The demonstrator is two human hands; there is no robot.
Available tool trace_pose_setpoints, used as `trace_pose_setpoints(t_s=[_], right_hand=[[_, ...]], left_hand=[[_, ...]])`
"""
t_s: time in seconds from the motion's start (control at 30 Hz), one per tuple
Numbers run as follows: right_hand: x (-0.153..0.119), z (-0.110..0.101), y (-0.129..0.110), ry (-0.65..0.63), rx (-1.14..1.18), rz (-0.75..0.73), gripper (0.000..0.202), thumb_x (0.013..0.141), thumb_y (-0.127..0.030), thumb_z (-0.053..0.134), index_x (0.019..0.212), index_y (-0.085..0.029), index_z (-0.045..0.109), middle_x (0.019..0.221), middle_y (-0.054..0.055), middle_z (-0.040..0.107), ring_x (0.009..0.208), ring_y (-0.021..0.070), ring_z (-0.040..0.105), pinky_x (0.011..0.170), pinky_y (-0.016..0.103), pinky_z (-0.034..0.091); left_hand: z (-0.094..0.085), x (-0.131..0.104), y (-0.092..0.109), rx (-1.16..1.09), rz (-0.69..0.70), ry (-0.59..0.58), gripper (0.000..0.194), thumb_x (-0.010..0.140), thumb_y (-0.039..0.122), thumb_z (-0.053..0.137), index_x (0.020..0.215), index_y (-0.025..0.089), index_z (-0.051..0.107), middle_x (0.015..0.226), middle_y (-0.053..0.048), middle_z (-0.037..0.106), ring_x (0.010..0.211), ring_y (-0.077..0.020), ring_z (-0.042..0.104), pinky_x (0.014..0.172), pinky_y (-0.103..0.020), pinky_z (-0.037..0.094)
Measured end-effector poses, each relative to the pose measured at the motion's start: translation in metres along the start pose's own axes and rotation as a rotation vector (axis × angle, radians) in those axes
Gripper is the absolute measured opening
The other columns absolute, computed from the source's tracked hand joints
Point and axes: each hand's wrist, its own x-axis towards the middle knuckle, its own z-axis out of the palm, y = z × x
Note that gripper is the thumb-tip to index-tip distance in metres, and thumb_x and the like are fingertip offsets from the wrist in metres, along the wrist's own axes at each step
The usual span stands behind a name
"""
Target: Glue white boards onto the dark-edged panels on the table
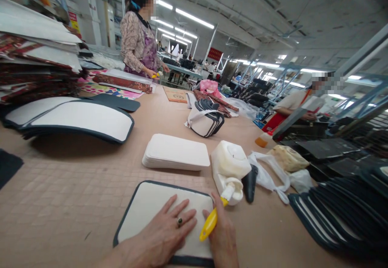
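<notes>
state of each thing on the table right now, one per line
left hand: flat, fingers spread, pressing on the white panel
right hand: closed around the yellow tool
yellow tool: gripped, tip toward the bottle
white panel: lying flat, dark edged
glue bottle: on its side, nozzle toward the hands
white stack: neatly piled
plastic bag: crumpled

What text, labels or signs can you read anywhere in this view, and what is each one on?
Nothing here reads clearly.
Red sign on the far wall: light characters, too small to read.
Red and yellow sign on the left pillar: blurred, unreadable.
Brown card on the table: faint print, illegible.
White bottle, yellow-handled tool and padded panel under the hands: no visible lettering.
</notes>
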Motion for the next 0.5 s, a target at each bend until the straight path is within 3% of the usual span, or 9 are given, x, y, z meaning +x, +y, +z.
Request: trace_pose_setpoints(t_s=[0.13, 0.23, 0.33, 0.43, 0.5], right_hand=[[-0.003, -0.01, -0.001, 0.098, -0.147, -0.051, 0.046, 0.09, -0.049, 0.037, 0.116, -0.016, 0.056, 0.091, 0.013, 0.066, 0.081, 0.026, 0.063, 0.061, 0.032, 0.052], [-0.015, -0.017, 0.005, 0.211, -0.114, -0.101, 0.028, 0.087, -0.038, 0.052, 0.102, -0.017, 0.062, 0.091, 0.009, 0.067, 0.083, 0.0232, 0.062, 0.069, 0.03, 0.05], [-0.032, -0.018, 0.015, 0.189, -0.046, -0.157, 0.018, 0.087, -0.023, 0.054, 0.102, -0.021, 0.063, 0.09, 0.006, 0.068, 0.086, 0.0212, 0.063, 0.072, 0.029, 0.049], [-0.043, -0.019, 0.021, 0.14, -0.105, -0.175, 0.019, 0.09, -0.026, 0.049, 0.099, -0.021, 0.066, 0.086, 0.007, 0.069, 0.083, 0.024, 0.064, 0.073, 0.037, 0.048], [-0.044, -0.022, 0.019, 0.185, -0.171, -0.129, 0.02, 0.09, -0.029, 0.05, 0.095, -0.02, 0.066, 0.089, 0.009, 0.069, 0.083, 0.0262, 0.064, 0.073, 0.04, 0.047]], left_hand=[[0.009, -0.002, -0.006, -0.043, -0.055, -0.02, 0.057, 0.08, 0.007, 0.048, 0.133, 0.025, 0.037, 0.141, -0.006, 0.037, 0.132, -0.0332, 0.023, 0.106, -0.061, 0.017], [0.016, -0.003, -0.011, -0.02, -0.056, -0.007, 0.058, 0.08, 0.008, 0.048, 0.133, 0.028, 0.036, 0.141, -0.004, 0.037, 0.133, -0.033, 0.022, 0.106, -0.06, 0.016], [0.017, -0.002, -0.011, -0.001, -0.049, -0.02, 0.058, 0.08, 0.008, 0.048, 0.133, 0.027, 0.036, 0.141, -0.005, 0.037, 0.132, -0.0338, 0.024, 0.106, -0.06, 0.017], [0.015, 0.0, -0.011, -0.022, -0.054, -0.04, 0.056, 0.081, 0.007, 0.046, 0.133, 0.027, 0.037, 0.141, -0.005, 0.037, 0.132, -0.035, 0.023, 0.105, -0.061, 0.017], [0.013, 0.001, -0.011, -0.04, -0.058, -0.033, 0.057, 0.08, 0.006, 0.047, 0.132, 0.027, 0.038, 0.14, -0.005, 0.038, 0.132, -0.0348, 0.023, 0.105, -0.061, 0.016]])
